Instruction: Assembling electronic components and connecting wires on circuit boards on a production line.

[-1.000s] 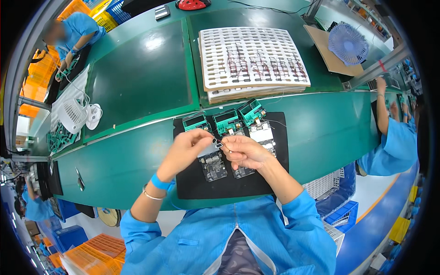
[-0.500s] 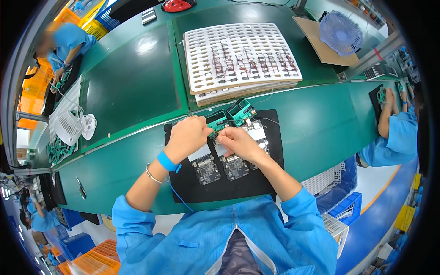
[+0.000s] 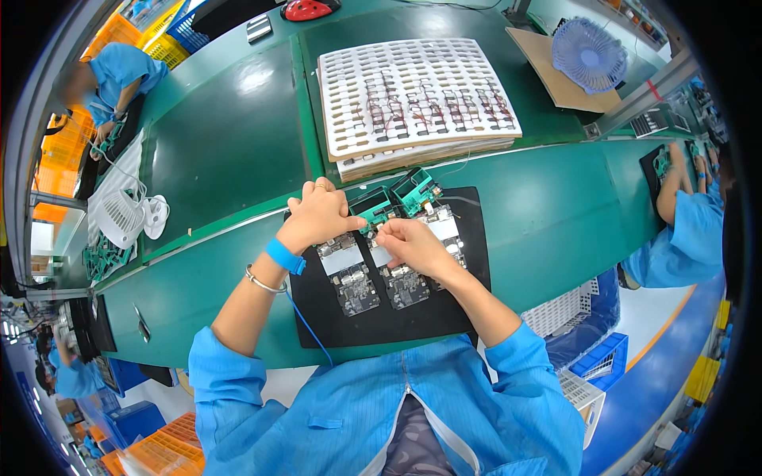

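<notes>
Several circuit boards lie on a black mat (image 3: 341, 329) on the green bench. My left hand (image 3: 319, 214) is over the top of the left board (image 3: 359, 292), its thumb reaching toward a green plastic frame (image 3: 375, 208) and its other fingers bent away from the thumb. I see nothing held in it. My right hand (image 3: 417, 247) pinches at the upper end of the middle board (image 3: 407, 287); whatever is between its fingertips is too small to make out. Another green frame (image 3: 416, 190) sits at the head of the right board (image 3: 444, 226). A blue strap with a cord circles my left wrist.
Beyond the mat stands a stack of white slotted trays (image 3: 421, 99) holding small parts with dark red wires. A white fan (image 3: 119, 218) is at the left, a bluish fan (image 3: 589, 55) on cardboard at the back right. Co-workers in blue sit on both sides.
My left hand has moved slightly up and left, its fingers parting from their pinch beside the right hand. More of the left board shows. My right hand stays nearly in place.
</notes>
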A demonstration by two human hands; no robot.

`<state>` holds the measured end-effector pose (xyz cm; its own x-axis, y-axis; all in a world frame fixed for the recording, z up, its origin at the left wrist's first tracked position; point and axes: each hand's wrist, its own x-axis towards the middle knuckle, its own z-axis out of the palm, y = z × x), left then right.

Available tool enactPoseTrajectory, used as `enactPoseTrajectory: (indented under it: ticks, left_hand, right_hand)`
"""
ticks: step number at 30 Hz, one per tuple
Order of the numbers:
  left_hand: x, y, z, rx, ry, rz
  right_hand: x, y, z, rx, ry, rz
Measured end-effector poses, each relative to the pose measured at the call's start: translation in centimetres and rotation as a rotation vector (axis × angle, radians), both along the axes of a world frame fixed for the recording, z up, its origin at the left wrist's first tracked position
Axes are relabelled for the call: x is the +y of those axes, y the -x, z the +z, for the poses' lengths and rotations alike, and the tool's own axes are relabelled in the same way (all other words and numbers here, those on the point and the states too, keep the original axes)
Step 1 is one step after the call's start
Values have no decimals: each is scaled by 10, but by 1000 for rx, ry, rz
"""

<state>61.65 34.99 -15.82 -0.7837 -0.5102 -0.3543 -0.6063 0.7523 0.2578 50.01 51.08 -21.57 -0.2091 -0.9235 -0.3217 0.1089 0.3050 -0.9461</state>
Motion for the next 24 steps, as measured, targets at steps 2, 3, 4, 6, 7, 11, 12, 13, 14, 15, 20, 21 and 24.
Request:
enactPoseTrajectory:
  ticks: [2,3,4,6,7,11,12,13,14,15,20,21,24]
  left_hand:
    - [-3,-1,-1,30,-39,46]
    - [4,-7,-4,202,88,49]
    - [15,-12,-9,375,213,46]
    - [25,-8,-7,622,226,-17]
    - [31,-5,-8,716,182,-62]
    - [54,36,-9,667,250,-59]
    - [56,44,-12,582,246,-67]
    - [57,51,-17,499,240,-79]
    - [56,52,-25,522,268,-157]
    - [52,50,-29,528,238,-220]
    - [55,32,-21,499,66,-419]
    - [57,31,-23,525,98,-396]
    - [56,27,-22,553,94,-380]
  right_hand:
    - [5,5,10,-92,-14,34]
    - [11,7,16,-156,-5,26]
    - [20,13,24,-262,13,-9]
    - [31,29,36,-346,75,-94]
    - [35,31,47,-369,146,-220]
    - [28,66,86,-161,469,-421]
    - [25,74,92,-138,517,-416]
    - [27,78,93,-133,521,-418]
    - [29,82,94,-120,496,-420]
    - [31,85,94,-107,471,-422]
    - [53,86,63,-166,398,-451]
    - [52,86,61,-176,398,-460]
    - [49,80,53,-214,395,-447]
